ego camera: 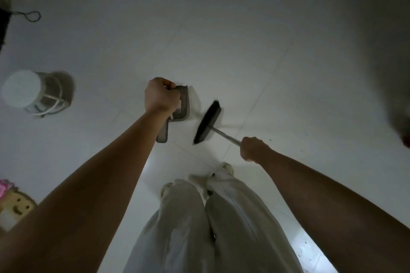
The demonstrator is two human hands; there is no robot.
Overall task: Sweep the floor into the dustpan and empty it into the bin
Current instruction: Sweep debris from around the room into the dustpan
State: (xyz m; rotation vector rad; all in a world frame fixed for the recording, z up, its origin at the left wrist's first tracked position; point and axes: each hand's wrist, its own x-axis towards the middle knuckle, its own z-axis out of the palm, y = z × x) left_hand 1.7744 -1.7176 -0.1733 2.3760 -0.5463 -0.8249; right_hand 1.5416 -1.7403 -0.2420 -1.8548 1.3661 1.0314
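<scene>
The dustpan (182, 104) stands by the left hand (160, 95), fingers clamped on its handle, mouth facing the broom head (208, 122); right hand (253, 148) fingers grip the broomstick (226, 136).

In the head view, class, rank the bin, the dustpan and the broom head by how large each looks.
1. Bin, looks largest.
2. Dustpan and broom head: close in apparent size, and the left hand hides part of the dustpan, so I won't rank them.
</scene>
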